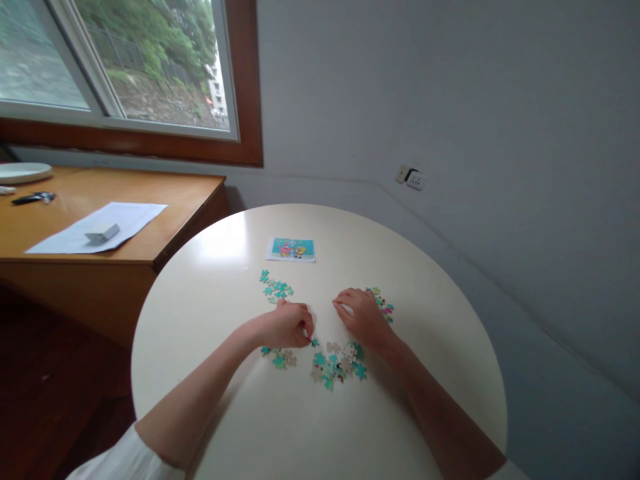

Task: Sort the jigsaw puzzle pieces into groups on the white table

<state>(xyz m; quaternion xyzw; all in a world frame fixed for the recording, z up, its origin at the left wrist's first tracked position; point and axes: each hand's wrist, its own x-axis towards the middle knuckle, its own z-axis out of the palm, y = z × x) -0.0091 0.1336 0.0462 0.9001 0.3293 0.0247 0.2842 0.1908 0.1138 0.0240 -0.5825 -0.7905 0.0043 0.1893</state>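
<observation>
Low over the round white table (240, 427), my left hand (287, 325) pinches a small puzzle piece (309, 338) with some pink on it. My right hand (364, 318) is to its right, thumb and finger tips brought together; whether anything is between them I cannot make out. Loose teal, green and grey puzzle pieces (333, 365) form a pile between and below the hands. A few more pieces (279, 358) lie under my left wrist. Multicoloured pieces (385, 308) are partly hidden behind my right hand. Beyond my left hand is another cluster of teal pieces (279, 289).
A picture card (293, 249) with cartoon figures lies toward the table's far side. On the left, a wooden desk (190, 193) holds white paper (135, 217), a small whitish block (102, 233) and a dark object (33, 198). A wall socket (416, 179) is behind.
</observation>
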